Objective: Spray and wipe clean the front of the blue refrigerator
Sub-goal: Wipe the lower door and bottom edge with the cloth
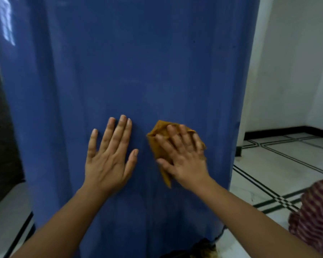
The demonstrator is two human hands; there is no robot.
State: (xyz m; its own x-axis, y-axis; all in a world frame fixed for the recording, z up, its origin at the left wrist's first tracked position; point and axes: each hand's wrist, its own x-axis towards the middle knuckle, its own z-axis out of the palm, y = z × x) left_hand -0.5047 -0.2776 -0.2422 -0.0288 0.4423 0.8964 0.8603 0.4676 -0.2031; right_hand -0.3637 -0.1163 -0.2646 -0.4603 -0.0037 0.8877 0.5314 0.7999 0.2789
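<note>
The blue refrigerator (138,62) fills most of the head view, its glossy front facing me. My left hand (109,155) lies flat against the door with fingers spread and nothing in it. Just to its right, my right hand (183,157) presses a folded mustard-yellow cloth (159,140) against the door, fingers spread over it. The cloth shows above and to the left of the fingers, and one corner hangs below the palm. The right hand looks slightly blurred. No spray bottle is in view.
A white tiled floor with black inlay lines (287,164) opens to the right of the refrigerator, bounded by white walls (287,71). A red-and-white patterned fabric (315,216) sits at the lower right edge. A dark surface (2,136) stands at the left.
</note>
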